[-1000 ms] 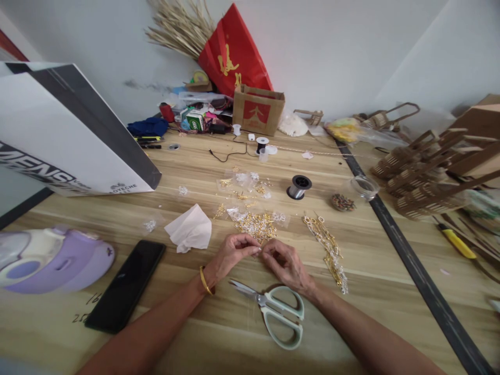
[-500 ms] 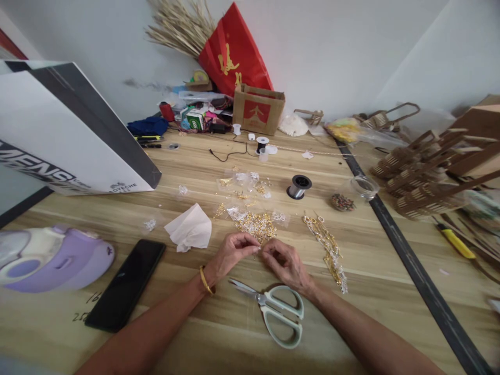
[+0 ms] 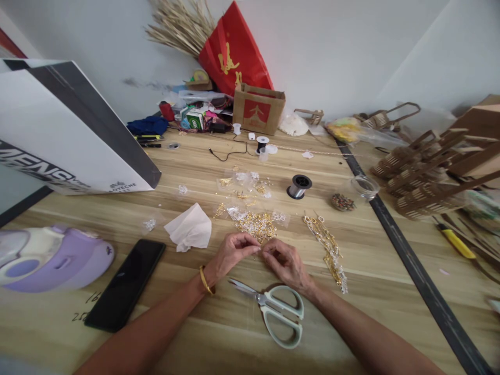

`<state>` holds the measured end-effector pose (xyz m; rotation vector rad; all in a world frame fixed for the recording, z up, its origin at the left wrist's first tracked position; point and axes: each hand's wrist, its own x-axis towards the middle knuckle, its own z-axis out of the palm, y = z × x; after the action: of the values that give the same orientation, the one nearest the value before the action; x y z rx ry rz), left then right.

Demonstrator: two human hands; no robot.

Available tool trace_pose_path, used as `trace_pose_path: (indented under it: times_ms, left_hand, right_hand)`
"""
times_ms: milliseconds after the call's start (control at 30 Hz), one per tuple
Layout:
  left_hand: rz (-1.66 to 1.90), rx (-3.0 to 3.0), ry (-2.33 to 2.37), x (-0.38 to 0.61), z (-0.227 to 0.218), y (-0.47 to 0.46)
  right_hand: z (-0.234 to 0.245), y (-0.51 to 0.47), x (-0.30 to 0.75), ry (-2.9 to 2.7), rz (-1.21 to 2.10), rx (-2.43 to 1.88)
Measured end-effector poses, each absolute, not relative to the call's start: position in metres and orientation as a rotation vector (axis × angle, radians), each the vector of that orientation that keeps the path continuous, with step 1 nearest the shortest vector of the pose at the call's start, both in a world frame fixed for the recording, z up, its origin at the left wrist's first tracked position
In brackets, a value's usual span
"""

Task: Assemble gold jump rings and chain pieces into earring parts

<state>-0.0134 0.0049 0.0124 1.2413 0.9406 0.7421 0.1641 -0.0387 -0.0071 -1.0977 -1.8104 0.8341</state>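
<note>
Desk (image 3: 219, 323): one, pale wood grain, with a dark strip down its right side; the near edge is cut off.
Shopping bag (image 3: 58, 125): one, white and black, lying on its side at far left; its lettering is partly cut off.
Red bag (image 3: 234, 57): one, at the back wall.
Purple appliance (image 3: 58, 258): one, cut off at the left edge, kind unclear.
Wooden basket frames (image 3: 422, 172): several overlapping at right, count unclear.
Cardboard box (image 3: 258, 110): one, open-topped.
Phone (image 3: 127, 284): one, black, screen dark.
Scissors (image 3: 273, 307): one pair, pale green handles, just near the right wrist.
Tissue (image 3: 190, 229): one, crumpled.
Left hand (image 3: 230, 255): fingers curled, thumb and forefinger pinched together.
Right hand (image 3: 283, 260): the same, its tips meeting the left hand's. What either one grips is too small to make out.
Heap of gold findings (image 3: 255, 224): one, just beyond the fingertips, pieces uncountable.
Gold strand (image 3: 328, 247): one, right of the hands.
Wire spool (image 3: 299, 186): one.
Glass jar (image 3: 363, 186): one.
Bead pile (image 3: 342, 202): one.
Bangle (image 3: 203, 280): one, on the left wrist.
</note>
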Motion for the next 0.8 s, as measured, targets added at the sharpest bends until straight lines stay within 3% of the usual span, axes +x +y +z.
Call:
trace_pose_path:
  times_ms: [800]
  left_hand:
    - [0.710, 1.243, 0.941, -0.0137, 0.0116, 0.0053]
  right_hand:
    - [-0.0067, -0.0387, 0.1634, -1.804, 0.823, -1.097]
